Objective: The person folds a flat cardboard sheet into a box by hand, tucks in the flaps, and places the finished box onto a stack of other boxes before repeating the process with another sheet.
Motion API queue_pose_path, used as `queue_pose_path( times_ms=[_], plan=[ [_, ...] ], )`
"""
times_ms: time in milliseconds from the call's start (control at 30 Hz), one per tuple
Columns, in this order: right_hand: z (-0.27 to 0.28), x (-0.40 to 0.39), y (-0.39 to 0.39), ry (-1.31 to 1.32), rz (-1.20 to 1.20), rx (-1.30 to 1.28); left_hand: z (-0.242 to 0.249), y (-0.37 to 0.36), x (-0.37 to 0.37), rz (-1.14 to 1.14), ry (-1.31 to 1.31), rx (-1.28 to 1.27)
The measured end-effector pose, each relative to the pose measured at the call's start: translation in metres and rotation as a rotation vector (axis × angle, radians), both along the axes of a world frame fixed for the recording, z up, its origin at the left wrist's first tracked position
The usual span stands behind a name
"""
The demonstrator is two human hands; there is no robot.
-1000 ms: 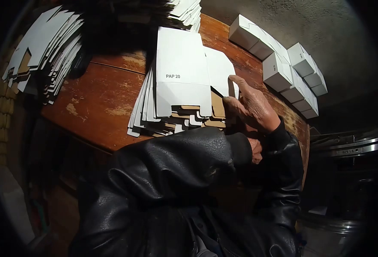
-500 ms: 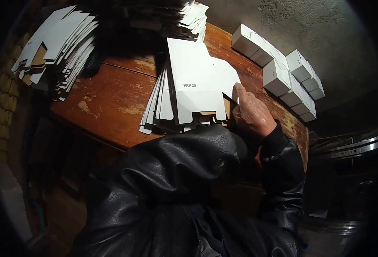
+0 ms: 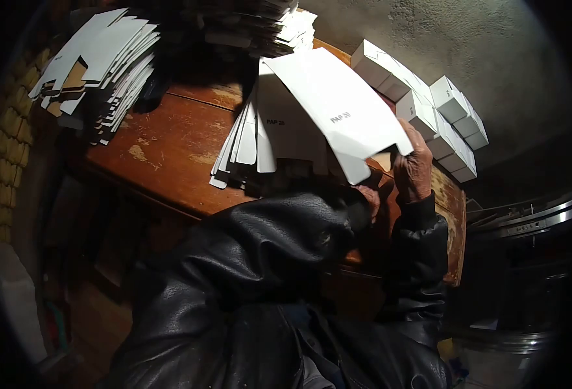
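Note:
A flat white cardboard blank marked PAP 20 is lifted at a tilt over a pile of similar blanks on the wooden table. My right hand grips its right edge, fingers closed on the cardboard. Below the blank's lower corner, my left hand shows only in part beyond the black sleeve; its fingers are mostly hidden by the blank and shadow.
Folded white boxes stand in rows along the wall side of the brown table. A fanned stack of blanks lies at the far left, another stack at the back. A metal appliance is at the right.
The top blank has risen off the pile and swung right with my right hand. Part of my left hand has come into view below it. The view has shifted slightly.

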State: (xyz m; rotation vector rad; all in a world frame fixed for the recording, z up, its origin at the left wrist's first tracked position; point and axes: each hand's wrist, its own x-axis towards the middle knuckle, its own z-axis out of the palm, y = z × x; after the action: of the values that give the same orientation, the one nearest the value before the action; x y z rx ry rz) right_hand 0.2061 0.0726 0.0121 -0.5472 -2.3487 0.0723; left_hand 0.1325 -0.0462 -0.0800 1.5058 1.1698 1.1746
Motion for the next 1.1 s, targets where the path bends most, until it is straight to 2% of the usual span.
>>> queue_pose_path(
  times_ms=[67, 167, 200, 300, 367, 400, 433, 467, 567, 700, 733, 900, 1100],
  plan=[
    [-0.001, 0.01, 0.007, 0.102, 0.032, -0.121, -0.002, 0.004, 0.0, 0.109, 0.137, 0.079],
    [-0.024, 0.049, 0.048, 0.222, -0.049, -0.679, -0.004, 0.01, 0.003, 0.312, 0.401, 0.216],
    [-0.027, 0.059, 0.05, 0.371, 0.043, -0.825, -0.004, 0.012, 0.003, 0.37, 0.482, 0.251],
    [-0.03, 0.074, 0.061, 0.563, 0.137, -0.794, -0.005, 0.015, 0.006, 0.507, 0.674, 0.319],
    [-0.031, 0.074, 0.064, 0.601, 0.089, -0.763, -0.006, 0.017, 0.004, 0.513, 0.747, 0.313],
    [-0.03, 0.074, 0.065, 0.552, 0.014, -0.74, -0.006, 0.018, 0.002, 0.452, 0.754, 0.264],
    [-0.028, 0.079, 0.067, 0.215, -0.172, -0.555, -0.004, 0.019, 0.0, 0.346, 0.728, 0.178],
    [-0.032, 0.079, 0.069, 0.319, -0.091, -0.738, -0.006, 0.022, 0.005, 0.339, 0.845, 0.174],
    [-0.05, 0.087, 0.088, 0.414, -0.051, -0.395, 0.003, 0.016, 0.008, 0.202, 0.744, 0.4],
    [-0.066, 0.097, 0.103, 0.528, 0.028, -0.551, 0.053, 0.034, 0.014, 0.036, 1.059, 0.215],
    [-0.067, 0.098, 0.105, 0.54, 0.056, -0.591, 0.092, 0.039, 0.006, -0.07, 1.236, -0.016],
    [-0.076, 0.102, 0.112, 0.592, 0.154, -0.726, 0.074, 0.064, -0.054, 0.102, 1.41, -0.283],
    [-0.086, 0.104, 0.119, 0.617, 0.224, -0.813, 0.038, 0.045, -0.079, 0.252, 1.463, -0.217]
  ],
)
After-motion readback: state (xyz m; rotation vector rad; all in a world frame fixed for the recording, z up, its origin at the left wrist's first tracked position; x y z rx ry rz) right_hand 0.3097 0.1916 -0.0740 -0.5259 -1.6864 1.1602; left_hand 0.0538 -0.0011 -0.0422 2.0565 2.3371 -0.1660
